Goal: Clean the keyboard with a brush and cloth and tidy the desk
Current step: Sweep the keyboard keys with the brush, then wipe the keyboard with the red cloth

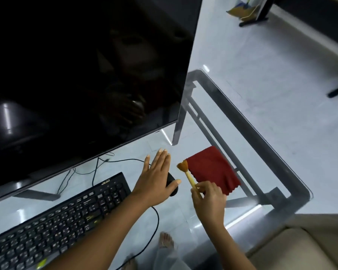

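A black keyboard [61, 213] lies at the lower left of the glass desk [293, 184]. My right hand [208, 199] pinches the handle of a small wooden brush [185, 170], bristles pointing away from me. A folded red cloth [213, 168] lies flat just right of the brush. My left hand [156, 176] hovers with fingers straight over a black mouse [173, 184], which it partly hides. The mouse cable [154, 227] runs back toward me.
A large dark monitor [86, 75] fills the upper left, its lower edge just behind the keyboard. Thin cables [98, 168] trail under it. The desk's metal frame shows through the glass on the right. A beige seat [310, 244] is at the lower right.
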